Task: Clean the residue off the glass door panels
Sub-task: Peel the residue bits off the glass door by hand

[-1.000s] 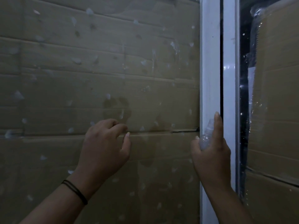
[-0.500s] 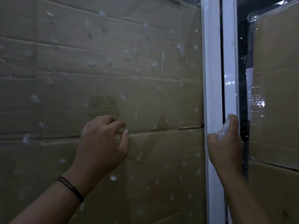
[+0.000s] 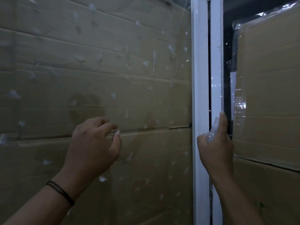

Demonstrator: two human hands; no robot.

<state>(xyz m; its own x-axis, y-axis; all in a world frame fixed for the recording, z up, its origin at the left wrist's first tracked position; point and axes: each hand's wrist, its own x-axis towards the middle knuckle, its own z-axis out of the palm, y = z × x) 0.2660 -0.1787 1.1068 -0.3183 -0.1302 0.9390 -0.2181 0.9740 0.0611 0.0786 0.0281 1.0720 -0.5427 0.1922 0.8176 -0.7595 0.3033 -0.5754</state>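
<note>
Scraping has barely dented it: pale residue (image 3: 112,95) flecks nearly all of the left glass panel (image 3: 97,70). Left hand (image 3: 94,143), fingers curled and holding nothing visible, picks at the glass; right hand (image 3: 215,148) grips a small clear bottle (image 3: 213,129) against the white frame (image 3: 199,95).

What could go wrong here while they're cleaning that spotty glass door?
The right hand holds a small clear bottle beside the dark gap between the white door frames; fingers might get pinched if a door moves. The left hand works the glass with curled fingers, so scraping spots may smear them.
</note>
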